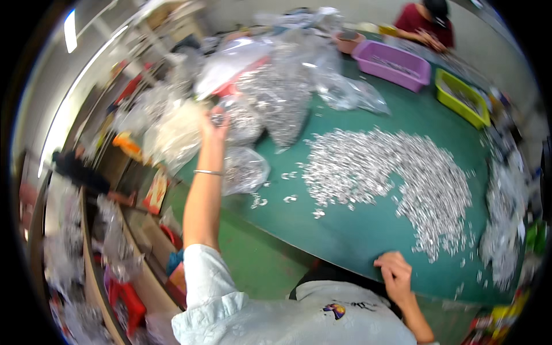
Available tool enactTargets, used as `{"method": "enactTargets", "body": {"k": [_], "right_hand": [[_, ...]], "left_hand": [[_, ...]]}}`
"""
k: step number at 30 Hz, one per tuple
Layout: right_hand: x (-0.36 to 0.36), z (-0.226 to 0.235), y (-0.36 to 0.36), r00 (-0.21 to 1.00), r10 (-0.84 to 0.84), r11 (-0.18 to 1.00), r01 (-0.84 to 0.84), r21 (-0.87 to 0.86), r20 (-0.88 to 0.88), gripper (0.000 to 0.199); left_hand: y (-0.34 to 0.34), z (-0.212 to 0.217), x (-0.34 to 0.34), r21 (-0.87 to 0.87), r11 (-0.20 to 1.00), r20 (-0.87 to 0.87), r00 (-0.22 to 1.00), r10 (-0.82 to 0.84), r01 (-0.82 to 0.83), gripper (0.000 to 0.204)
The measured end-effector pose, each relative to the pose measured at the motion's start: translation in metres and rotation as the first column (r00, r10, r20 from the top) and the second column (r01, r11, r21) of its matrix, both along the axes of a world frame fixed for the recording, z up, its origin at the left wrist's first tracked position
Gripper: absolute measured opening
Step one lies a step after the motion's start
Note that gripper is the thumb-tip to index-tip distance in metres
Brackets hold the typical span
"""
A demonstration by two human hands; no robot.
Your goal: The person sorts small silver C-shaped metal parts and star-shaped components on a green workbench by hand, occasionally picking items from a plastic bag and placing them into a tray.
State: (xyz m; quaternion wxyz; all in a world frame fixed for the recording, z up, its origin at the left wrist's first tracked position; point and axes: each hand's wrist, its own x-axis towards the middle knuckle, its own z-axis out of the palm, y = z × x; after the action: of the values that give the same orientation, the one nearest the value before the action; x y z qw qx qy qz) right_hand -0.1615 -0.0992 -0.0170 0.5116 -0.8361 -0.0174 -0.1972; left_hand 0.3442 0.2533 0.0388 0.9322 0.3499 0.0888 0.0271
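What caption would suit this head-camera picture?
Left hand reaches into clear bags of small metal parts; right hand rests on the green table's edge.

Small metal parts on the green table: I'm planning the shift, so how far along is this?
Done: a wide heap of loose silver parts is spread out. In hand: the left hand reaches into a clear bag; the right hand rests at the table edge. Left: several full bags.

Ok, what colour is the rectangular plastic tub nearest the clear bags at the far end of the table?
Purple: the rectangular plastic tub shows best in the head view.
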Motion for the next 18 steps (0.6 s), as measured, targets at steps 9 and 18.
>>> {"method": "enactTargets", "body": {"k": [9,18], "right_hand": [[-0.048,-0.007,-0.072,0.738,-0.671,0.663,0.552,-0.506,-0.074,0.057],[-0.006,-0.026,-0.05,0.813,-0.555,0.737,0.383,-0.558,-0.176,0.077]], "left_hand": [[-0.075,0.003,-0.052,0.632,0.554,0.539,0.821,0.19,-0.543,0.029],[-0.308,-0.049,-0.32,0.961,0.265,0.27,0.074,-0.96,-0.075,0.048]]}}
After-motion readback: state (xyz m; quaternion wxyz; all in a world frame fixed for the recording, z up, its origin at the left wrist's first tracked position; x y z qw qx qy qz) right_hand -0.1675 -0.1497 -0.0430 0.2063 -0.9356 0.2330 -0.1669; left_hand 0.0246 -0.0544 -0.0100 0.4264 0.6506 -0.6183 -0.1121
